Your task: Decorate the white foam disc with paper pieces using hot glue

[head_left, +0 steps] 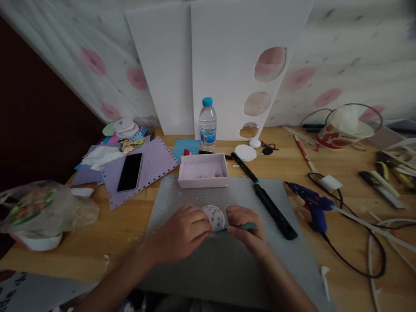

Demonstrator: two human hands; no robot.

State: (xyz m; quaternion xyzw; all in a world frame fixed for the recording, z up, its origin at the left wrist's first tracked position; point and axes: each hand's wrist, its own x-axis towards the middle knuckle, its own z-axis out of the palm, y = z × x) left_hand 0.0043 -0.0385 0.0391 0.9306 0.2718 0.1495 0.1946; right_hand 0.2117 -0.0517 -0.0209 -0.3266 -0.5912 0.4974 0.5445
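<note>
Over the grey cutting mat (pixel 208 271), near the middle of the table (pixel 130 247), two bare hands work close together. The left hand (pixel 183 227) grips a round patterned piece (pixel 213 216) by its left side, fingers curled in on it. The right hand (pixel 245 225) is closed around a narrow teal strip (pixel 248 226), one end of which juts out past the fingers to the right. The strip's other stretch runs along the lower edge of the round piece toward the left fingertips (whether it is fastened there I cannot tell).

Just beyond the hands, at the mat's far edge, stands an open pink box (pixel 203 181) with some small bits inside, too small to make out. To its right lie a dark marker (pixel 245 168) and, nearer the right hand, a long black tool (pixel 274 212) set slantwise on the mat. A blue glue gun (pixel 313 203) rests beside the mat on the right. Behind the box, a water bottle (pixel 208 125) stands upright before the white boards (pixel 224 65), and a phone (pixel 130 172) lies at the left on purple card (pixel 156 162).
</note>
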